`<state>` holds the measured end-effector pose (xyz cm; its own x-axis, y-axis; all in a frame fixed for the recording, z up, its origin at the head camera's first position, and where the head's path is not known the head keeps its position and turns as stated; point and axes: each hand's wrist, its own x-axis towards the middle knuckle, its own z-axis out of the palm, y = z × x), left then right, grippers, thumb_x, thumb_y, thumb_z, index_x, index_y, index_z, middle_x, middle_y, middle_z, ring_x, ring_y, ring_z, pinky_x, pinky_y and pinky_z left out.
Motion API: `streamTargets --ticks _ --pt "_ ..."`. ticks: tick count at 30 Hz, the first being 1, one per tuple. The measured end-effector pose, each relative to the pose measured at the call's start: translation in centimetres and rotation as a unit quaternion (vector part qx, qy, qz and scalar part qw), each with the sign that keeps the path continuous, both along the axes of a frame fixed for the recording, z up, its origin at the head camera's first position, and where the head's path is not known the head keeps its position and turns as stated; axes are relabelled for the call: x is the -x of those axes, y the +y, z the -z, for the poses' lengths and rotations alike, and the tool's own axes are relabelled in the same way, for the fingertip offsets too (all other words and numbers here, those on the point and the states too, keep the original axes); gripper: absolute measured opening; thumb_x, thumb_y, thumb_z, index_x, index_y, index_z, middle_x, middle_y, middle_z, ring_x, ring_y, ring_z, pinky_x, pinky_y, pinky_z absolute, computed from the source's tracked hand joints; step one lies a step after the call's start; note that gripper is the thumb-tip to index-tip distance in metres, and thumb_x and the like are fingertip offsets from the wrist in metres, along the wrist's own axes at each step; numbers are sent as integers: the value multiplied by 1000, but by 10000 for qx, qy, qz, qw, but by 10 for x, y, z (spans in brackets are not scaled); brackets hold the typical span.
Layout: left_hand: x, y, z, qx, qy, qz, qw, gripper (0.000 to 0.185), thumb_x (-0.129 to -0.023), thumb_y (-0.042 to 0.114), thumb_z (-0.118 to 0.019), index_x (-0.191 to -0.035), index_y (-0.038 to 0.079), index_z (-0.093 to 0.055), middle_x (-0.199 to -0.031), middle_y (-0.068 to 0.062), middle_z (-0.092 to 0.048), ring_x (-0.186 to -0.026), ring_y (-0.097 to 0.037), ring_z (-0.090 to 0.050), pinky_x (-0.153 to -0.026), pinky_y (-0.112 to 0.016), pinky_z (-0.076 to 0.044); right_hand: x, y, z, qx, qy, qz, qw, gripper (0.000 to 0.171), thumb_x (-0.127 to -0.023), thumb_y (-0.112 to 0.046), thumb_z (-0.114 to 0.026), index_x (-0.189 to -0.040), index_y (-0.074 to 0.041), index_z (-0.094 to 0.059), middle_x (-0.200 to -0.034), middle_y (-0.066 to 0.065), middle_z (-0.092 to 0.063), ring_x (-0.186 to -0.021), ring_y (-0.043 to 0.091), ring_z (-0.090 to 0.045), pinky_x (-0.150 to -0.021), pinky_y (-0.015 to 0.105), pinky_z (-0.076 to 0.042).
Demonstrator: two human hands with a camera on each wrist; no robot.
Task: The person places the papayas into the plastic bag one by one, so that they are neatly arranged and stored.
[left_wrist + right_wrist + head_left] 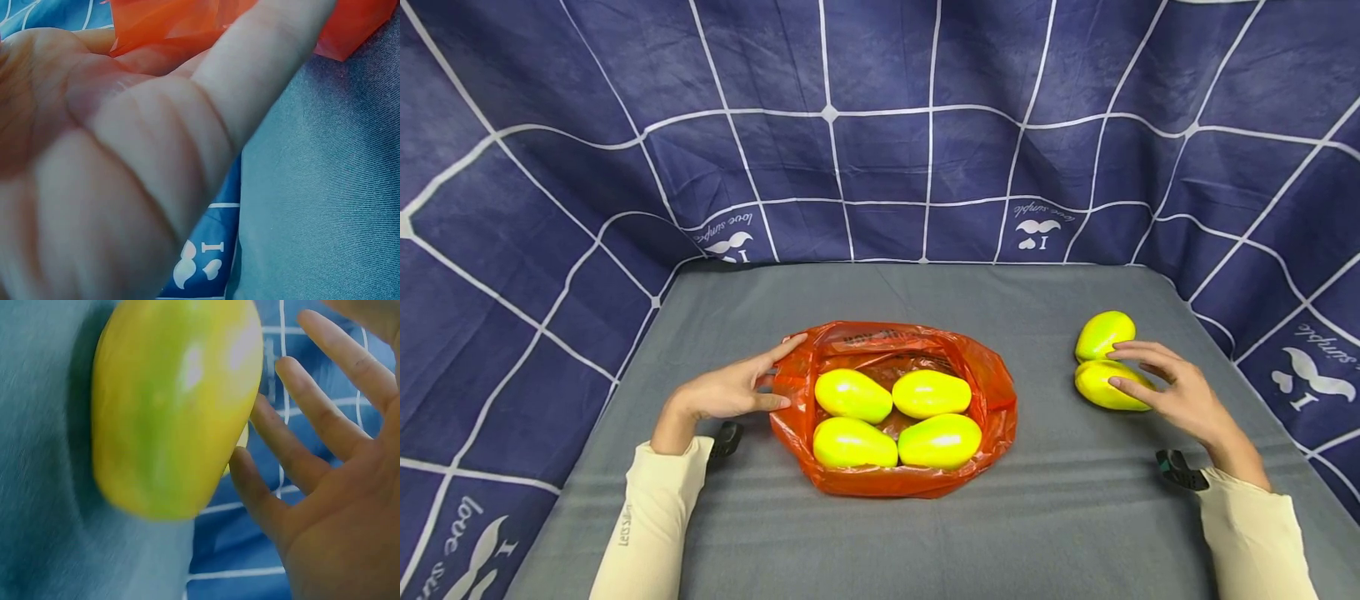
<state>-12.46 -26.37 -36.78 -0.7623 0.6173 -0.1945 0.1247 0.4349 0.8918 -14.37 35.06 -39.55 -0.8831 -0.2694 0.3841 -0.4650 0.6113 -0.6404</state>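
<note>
An orange plastic bag (992, 392) lies open in the middle of the grey table, with several yellow-green mangoes (852, 395) side by side inside it. My left hand (786, 371) rests at the bag's left edge, its fingers straight and touching the rim. In the left wrist view the left hand (125, 156) fills the frame, thumb stretched toward the orange bag (175, 25). At the right, two more mangoes lie together, the far one (1105, 333) and the near one (1097, 390). My right hand (1131, 367) hovers over the near mango (175, 406) with spread fingers (294, 450) beside it, holding nothing.
A grey cloth (1060, 517) covers the table. A dark blue backdrop with a white grid (880, 125) walls in the back and both sides. Black wrist mounts sit by each sleeve (726, 437) (1180, 471).
</note>
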Motion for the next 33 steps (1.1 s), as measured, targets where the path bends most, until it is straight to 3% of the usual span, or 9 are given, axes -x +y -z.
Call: streamTargets --ticks 7,13,19,33 --pt "0 0 0 -115 -123 49 9998 97 -94 10 -69 -163 17 -1 -167 -19 6 -150 -42 -16 -101 -18 -43 -4 13 19 118 -264 266 9992 46 -79 5 -80 -123 -2 -67 -127 -10 -59 -118 -10 -48 -94 2 -35" --pt "0 1 -1 -102 -79 77 9999 97 -94 11 -69 -163 17 -2 -167 -19 5 -148 -42 -20 -101 -17 -42 -3 11 25 154 -149 258 9994 50 -77 5 -82 -124 -5 -68 -124 -11 -61 -115 -9 -50 -94 4 -33" --pt "1 2 0 -219 -203 110 9995 96 -94 10 -69 -163 17 -2 -166 -19 -5 -145 -41 -27 -99 -15 -45 -3 9 26 38 -93 330 9994 59 -75 1 -85 -129 -13 -67 -124 -7 -63 -114 -11 -47 -93 3 -30" --pt "0 2 1 -238 -214 91 9994 96 -94 9 -69 -163 17 -2 -166 -18 -5 -145 -41 -27 -99 -16 -45 -2 8 30 -270 -144 423 9986 63 -74 -5 -88 -131 -12 -64 -125 -10 -58 -114 -12 -44 -89 2 -29"
